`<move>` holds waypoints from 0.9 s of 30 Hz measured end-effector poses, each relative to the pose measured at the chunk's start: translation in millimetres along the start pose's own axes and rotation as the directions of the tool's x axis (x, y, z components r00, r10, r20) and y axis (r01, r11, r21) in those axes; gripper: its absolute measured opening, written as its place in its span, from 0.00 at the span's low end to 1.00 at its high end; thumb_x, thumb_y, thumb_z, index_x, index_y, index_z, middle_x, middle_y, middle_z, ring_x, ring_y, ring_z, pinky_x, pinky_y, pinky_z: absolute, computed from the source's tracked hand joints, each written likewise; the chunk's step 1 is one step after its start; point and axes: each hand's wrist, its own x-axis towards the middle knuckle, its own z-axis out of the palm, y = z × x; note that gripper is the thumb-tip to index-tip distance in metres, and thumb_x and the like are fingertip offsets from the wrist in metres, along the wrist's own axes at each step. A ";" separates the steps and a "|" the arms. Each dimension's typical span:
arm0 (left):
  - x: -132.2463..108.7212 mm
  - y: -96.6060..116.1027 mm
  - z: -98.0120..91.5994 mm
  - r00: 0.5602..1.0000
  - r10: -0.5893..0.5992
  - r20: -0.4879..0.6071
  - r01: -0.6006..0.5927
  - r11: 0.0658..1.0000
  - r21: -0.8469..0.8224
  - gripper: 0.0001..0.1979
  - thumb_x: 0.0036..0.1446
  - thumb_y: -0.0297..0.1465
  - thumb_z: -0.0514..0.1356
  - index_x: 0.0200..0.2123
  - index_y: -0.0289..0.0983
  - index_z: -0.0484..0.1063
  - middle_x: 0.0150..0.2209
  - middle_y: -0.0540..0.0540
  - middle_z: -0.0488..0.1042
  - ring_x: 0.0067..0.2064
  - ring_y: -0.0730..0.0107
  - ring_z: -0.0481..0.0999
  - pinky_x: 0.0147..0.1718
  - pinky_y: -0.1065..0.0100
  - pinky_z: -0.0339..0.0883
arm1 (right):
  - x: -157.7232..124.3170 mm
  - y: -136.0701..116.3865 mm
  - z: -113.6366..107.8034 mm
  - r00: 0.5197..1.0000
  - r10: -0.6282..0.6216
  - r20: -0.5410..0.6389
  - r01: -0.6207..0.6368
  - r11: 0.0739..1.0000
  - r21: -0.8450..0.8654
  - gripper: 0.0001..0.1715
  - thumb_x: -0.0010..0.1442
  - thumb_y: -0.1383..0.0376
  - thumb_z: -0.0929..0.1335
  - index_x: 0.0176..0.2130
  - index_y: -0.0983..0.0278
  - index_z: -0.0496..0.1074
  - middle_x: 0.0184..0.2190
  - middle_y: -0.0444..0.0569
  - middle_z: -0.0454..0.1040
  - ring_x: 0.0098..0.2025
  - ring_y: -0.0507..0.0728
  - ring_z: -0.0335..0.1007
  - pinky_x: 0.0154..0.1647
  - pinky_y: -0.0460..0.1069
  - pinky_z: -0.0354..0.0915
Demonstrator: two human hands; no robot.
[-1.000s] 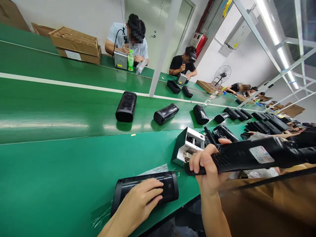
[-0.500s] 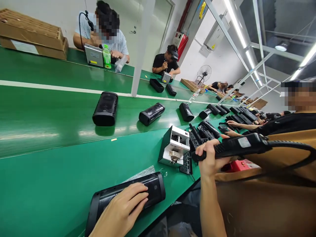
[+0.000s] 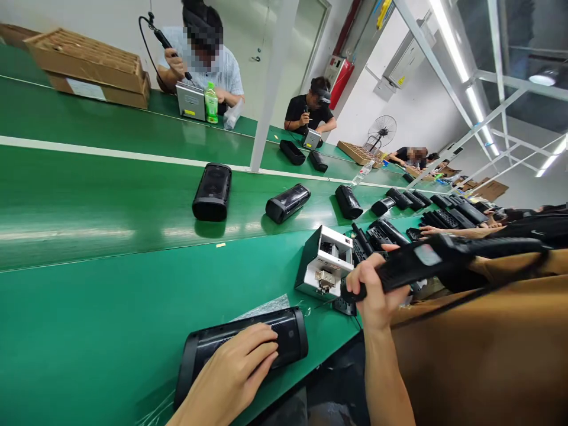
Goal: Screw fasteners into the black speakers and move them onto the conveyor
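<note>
A black speaker (image 3: 290, 340) with a glossy grille lies on its side on the green bench, at the bottom centre of the head view. My left hand (image 3: 248, 361) rests over it, fingers together and bent on its upper face. Raised to the right, my right hand (image 3: 375, 290) is closed round a black corded electric screwdriver (image 3: 412, 263). Its thin bit points left and down, just in front of the screw feeder (image 3: 326, 263), apart from the speaker. Clear plastic film (image 3: 266, 306) lies behind the speaker.
More speakers (image 3: 213, 192) stand and lie along the belt (image 3: 110, 207) beyond the bench. Black perforated panels (image 3: 377, 234) are heaped behind the screw feeder. A white post (image 3: 270, 89) rises at the belt's far edge. A co-worker (image 3: 523, 236) sits close on the right; others sit opposite.
My right hand has brought the screwdriver left, nearer the speaker. The left hand stays on the speaker. The view has shifted slightly left. The nearest person opposite has raised a screwdriver above a grey box.
</note>
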 end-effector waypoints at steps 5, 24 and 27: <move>-2.2 1.3 1.3 1.000 -0.011 0.024 0.011 1.000 0.003 0.19 0.83 0.34 0.51 0.47 0.43 0.83 0.51 0.48 0.88 0.52 0.61 0.90 0.52 0.62 0.87 | -8.5 -33.1 37.5 0.998 -0.003 0.066 -0.012 0.975 0.222 0.22 0.70 0.70 0.72 0.59 0.53 0.69 0.25 0.30 0.68 0.15 0.47 0.60 0.17 0.43 0.67; 0.4 7.1 2.5 0.999 -0.039 -0.015 0.038 0.998 -0.053 0.19 0.82 0.31 0.51 0.45 0.41 0.82 0.48 0.47 0.88 0.51 0.61 0.90 0.50 0.64 0.87 | -24.0 -4.2 61.8 0.965 0.054 0.256 -0.107 0.974 0.198 0.21 0.75 0.66 0.73 0.61 0.52 0.67 0.27 0.32 0.70 0.16 0.48 0.64 0.17 0.44 0.68; 0.2 7.2 3.0 0.999 -0.043 -0.018 0.042 0.998 -0.048 0.19 0.82 0.32 0.50 0.46 0.41 0.82 0.48 0.48 0.88 0.51 0.61 0.90 0.51 0.63 0.87 | -29.2 1.7 61.9 0.964 0.062 0.260 -0.113 0.976 0.186 0.20 0.75 0.65 0.73 0.61 0.52 0.66 0.27 0.32 0.70 0.16 0.48 0.64 0.18 0.45 0.68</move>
